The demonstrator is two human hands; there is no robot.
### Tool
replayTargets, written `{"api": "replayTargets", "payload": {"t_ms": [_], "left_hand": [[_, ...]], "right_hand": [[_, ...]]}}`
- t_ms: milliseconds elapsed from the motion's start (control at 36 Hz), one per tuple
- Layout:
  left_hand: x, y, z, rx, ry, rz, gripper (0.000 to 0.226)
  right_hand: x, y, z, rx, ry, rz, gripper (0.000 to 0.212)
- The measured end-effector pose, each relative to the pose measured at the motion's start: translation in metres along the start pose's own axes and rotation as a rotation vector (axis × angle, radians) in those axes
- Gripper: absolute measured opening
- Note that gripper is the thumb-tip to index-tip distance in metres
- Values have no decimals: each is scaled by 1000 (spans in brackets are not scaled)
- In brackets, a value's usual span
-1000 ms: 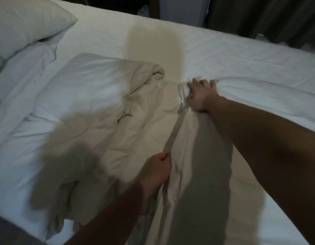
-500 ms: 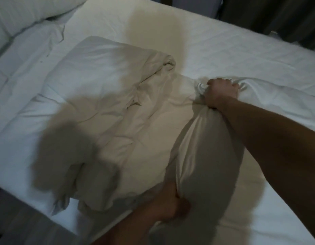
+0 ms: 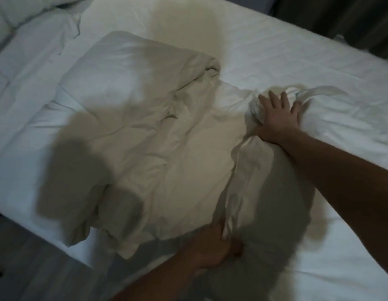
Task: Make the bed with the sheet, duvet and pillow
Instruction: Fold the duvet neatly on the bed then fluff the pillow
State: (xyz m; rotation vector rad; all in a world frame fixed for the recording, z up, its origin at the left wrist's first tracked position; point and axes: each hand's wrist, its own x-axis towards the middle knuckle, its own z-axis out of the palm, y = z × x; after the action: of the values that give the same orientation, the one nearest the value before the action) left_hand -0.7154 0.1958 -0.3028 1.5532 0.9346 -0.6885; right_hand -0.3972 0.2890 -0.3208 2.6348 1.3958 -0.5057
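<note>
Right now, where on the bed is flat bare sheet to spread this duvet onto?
Flat sheet lies beyond the right hand, toward the far edge, and left of the bunched duvet, below the pillow. The middle and near edge are crowded: duvet folds, with the left hand gripping one.

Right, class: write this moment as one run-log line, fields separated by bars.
step: spreading bunched white fabric duvet | left hand: grips near fold | right hand: fingers spread, pressing far bunch | white pillow: top-left corner

Crumpled white duvet (image 3: 145, 131) heaped mid-bed on white sheet (image 3: 286, 61); pillow (image 3: 25, 7) at far-left corner.
</note>
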Motion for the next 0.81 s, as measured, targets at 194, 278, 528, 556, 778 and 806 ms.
{"api": "replayTargets", "payload": {"t_ms": [194,278,528,556,778,806], "left_hand": [[-23,-11,13,6,-71,-54,74],[-20,-6,21,75,-173,-70,93],[-4,-2,6,73,-288,-196,50],[-5,-9,5,21,-245,-209,65],[-25,-48,10,-9,-35,-156,109],[-30,-46,3,31,-29,-139,100]], "right_hand": [[-32,6,4,21,97,-2,77],[-42,7,7,52,146,-40,71],[-42,-12,7,128,198,-6,72],[-45,-13,9,151,216,7,70],[-44,-29,19,114,-68,55,83],[-45,-39,15,175,-24,48,82]]}}
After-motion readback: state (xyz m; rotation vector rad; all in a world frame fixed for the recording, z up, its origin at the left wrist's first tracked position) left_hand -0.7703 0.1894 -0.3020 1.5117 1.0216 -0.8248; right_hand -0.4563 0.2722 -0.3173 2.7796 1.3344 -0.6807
